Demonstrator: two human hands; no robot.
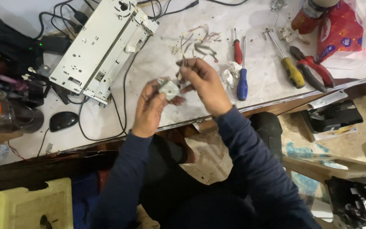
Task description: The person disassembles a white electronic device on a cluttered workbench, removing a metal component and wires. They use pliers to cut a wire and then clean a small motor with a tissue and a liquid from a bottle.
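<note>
The white, scuffed worktop (157, 63) spans the upper half of the view, with its front edge running diagonally from lower left to upper right. On its left part lies a long, pale grey perforated metal chassis (100, 46), set at an angle, with black cables looping beside and under it. A red plastic bag (339, 29) sits at the far right corner of the worktop. Near it lie red-handled pliers (314, 70), a yellow-handled screwdriver (286, 63), a blue-handled screwdriver (242, 78) and a smaller red-handled screwdriver (237, 50). A black computer mouse (63, 121) rests near the front edge on the left.

Both arms wear dark blue sleeves. The left hand (149, 110) is closed around a small, square, pale grey metal component (169, 88), gripping it by its sides just above the worktop's front edge. The component has a flat, light face and thin wire leads rising from its upper side. The right hand (206, 85) is pinched with thumb and forefinger on those leads, touching the component's right edge. A loose bundle of thin coloured wires (200, 42) lies on the worktop beyond the hands.
</note>
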